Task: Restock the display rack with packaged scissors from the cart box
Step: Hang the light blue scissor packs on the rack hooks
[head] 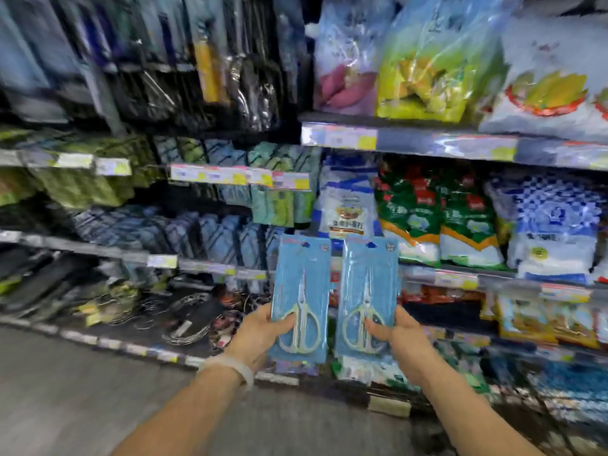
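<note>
Shop shelving point(408, 139) fills the view ahead, blurred, with hanging kitchen tools on the dark rack point(184, 93) to my left; I judge I am mid-carry, both packs out of the box, no hook yet reached. My left hand point(260, 337) pinches one scissors pack point(301, 291) by its lower edge, thumb across the front; my right hand point(399, 340) pinches the other pack point(368, 287) likewise; both upright, side by side. Next I must find the empty peg and line up each pack's top hole.

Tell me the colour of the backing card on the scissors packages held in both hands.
Light blue on both scissors packages, seen in the head view.
</note>
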### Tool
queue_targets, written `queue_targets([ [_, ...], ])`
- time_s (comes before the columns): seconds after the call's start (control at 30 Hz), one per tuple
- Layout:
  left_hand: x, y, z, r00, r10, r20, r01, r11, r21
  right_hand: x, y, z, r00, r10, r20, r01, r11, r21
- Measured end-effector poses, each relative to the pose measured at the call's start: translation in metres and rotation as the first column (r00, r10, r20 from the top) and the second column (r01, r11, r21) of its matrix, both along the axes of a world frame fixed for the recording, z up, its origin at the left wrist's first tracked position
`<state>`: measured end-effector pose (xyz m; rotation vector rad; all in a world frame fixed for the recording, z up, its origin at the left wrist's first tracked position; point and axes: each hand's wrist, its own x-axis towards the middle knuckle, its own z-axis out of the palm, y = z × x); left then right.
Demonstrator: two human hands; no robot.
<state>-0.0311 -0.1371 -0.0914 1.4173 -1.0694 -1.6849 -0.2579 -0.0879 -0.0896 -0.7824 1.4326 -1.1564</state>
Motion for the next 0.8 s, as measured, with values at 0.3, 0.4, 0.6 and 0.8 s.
queue_targets([
  [0.3, 0.221, -0.001, 0.005, 0.963, 0.267, 0.048, -0.263, 0.962, -0.072, 0.23, -0.061, -0.007, 0.967, 0.256, -0.011, -0.256, 0.967, -0.007],
  [0.4, 0.272, -0.007, 0.003, 0.948, 0.316, 0.035, -0.313, 0.946, -0.08, 0.28, -0.077, -0.01, 0.956, 0.294, -0.006, -0.294, 0.956, -0.014],
  [0.6, 0.317, -0.034, -0.008, 0.937, 0.343, -0.073, -0.348, 0.935, -0.067, 0.317, -0.119, -0.014, 0.96, 0.278, -0.042, -0.277, 0.961, 0.021],
  [0.8, 0.329, -0.093, -0.022, 0.95, 0.294, -0.107, -0.299, 0.954, -0.025, 0.317, -0.178, -0.028, 0.984, 0.176, -0.039, -0.173, 0.982, 0.081],
])
